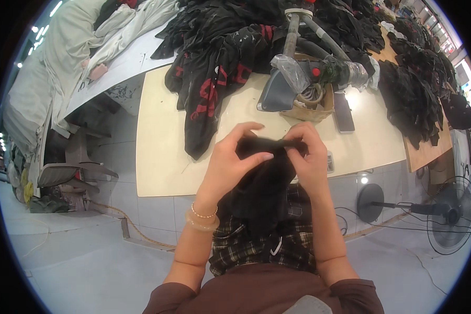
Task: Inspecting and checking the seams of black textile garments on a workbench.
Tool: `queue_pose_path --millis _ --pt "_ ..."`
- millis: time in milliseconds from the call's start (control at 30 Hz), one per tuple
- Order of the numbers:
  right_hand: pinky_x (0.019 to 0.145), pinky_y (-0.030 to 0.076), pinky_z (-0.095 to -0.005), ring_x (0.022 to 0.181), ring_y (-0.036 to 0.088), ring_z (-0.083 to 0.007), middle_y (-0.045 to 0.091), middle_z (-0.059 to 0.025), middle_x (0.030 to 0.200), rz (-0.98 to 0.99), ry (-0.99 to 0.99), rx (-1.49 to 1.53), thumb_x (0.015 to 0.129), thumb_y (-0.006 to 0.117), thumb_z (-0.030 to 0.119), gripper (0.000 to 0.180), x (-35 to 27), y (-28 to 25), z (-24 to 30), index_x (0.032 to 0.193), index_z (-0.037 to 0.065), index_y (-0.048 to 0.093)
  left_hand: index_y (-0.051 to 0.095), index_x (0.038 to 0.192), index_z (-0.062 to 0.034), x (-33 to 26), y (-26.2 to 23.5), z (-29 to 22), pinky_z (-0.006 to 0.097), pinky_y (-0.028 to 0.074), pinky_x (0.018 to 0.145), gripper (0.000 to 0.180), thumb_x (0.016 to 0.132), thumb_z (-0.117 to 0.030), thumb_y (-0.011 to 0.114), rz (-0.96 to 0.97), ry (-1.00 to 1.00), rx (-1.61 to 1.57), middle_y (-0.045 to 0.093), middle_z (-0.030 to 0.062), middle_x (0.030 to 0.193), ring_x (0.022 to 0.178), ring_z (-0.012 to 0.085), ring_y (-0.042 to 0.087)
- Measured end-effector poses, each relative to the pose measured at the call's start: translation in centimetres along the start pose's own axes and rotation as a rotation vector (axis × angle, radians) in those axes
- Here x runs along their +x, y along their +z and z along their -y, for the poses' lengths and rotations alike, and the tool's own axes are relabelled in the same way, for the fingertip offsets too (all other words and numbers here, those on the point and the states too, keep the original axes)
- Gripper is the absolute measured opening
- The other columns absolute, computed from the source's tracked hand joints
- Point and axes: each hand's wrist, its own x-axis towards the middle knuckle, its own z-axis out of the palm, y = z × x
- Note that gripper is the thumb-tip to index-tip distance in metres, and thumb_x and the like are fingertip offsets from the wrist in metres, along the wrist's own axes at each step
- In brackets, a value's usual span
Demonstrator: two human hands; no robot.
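A dark black cloth [264, 180] hangs between my hands at the table's front edge, its lower part falling onto my lap. My right hand [305, 152] pinches its upper edge between thumb and fingers. On the other side, my left hand [236, 157] has the cloth in its grasp, the thumb lying across the front and the index finger raised apart above the edge. The other left fingers are partly hidden behind the fabric. Whether the cloth is a whole garment, I cannot tell.
Ahead, a cream table [159, 131] bears heaped black garments with red print [214, 83]. A grey device on pipes [280, 86] overhangs a cardboard box [314, 111] holding tape rolls. A phone [344, 112] lies beside it. Right stands a fan [450, 212]; left, a chair [73, 167].
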Motion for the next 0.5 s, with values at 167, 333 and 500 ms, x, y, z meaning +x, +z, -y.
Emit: queue_pose_path --millis 167,333,500 --pt "0.063 0.043 -0.0274 0.072 0.05 -0.0205 0.047 -0.0077 0.088 -0.105 -0.201 -0.168 0.067 0.057 -0.017 0.025 -0.3 1.1 0.7 0.081 0.002 0.05 0.057 0.085 -0.0022 -0.1 0.8 -0.5 0.025 0.043 0.062 0.022 0.072 0.006 0.073 -0.017 0.161 0.171 0.05 0.0021 0.078 0.068 0.0105 0.05" --pt "0.058 0.042 -0.0281 0.07 0.049 -0.0214 0.046 -0.0079 0.087 -0.182 -0.307 -0.258 0.066 0.057 -0.018 0.026 -0.3 1.4 0.0 0.08 0.003 0.049 0.051 0.08 -0.0044 0.4 1.1 1.0 0.035 0.041 0.057 0.023 0.068 0.008 0.067 -0.256 0.398 0.409 0.048 0.0068 0.078 0.065 0.0237 0.05" --pt "0.059 0.044 -0.0295 0.068 0.049 -0.0219 0.046 -0.0088 0.087 -0.227 -0.318 -0.269 0.067 0.057 -0.019 0.027 0.4 2.4 -1.0 0.082 0.003 0.049 0.049 0.076 -0.0051 1.4 1.7 1.6 0.029 0.045 0.061 0.026 0.069 0.015 0.064 -0.36 0.485 0.236 0.057 0.0088 0.091 0.07 0.0166 0.053"
